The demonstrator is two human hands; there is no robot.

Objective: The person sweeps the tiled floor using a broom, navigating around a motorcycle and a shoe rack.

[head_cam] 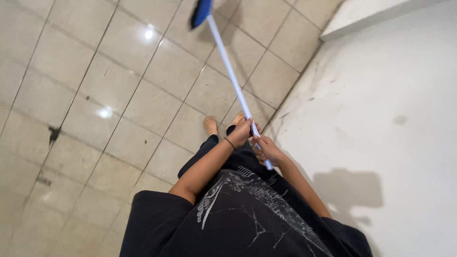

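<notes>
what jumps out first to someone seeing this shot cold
The long white broom handle cuts diagonally up the middle, ending in a blue brush head at the top edge. Both hands grip its lower end at centre: the left hand higher, the right hand just below. Around them lie glossy beige floor tiles with light glints on the left, and a scuffed white wall fills the right.

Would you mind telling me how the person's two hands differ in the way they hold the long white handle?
The left hand grips the white handle higher up, nearer the blue head; the right hand grips lower, by the handle's near end. The left hand's wrist bears a thin dark band; the right hand's wrist is bare. The left arm crosses the dark shirt; the right runs along the white wall. Both are closed on the handle.
</notes>
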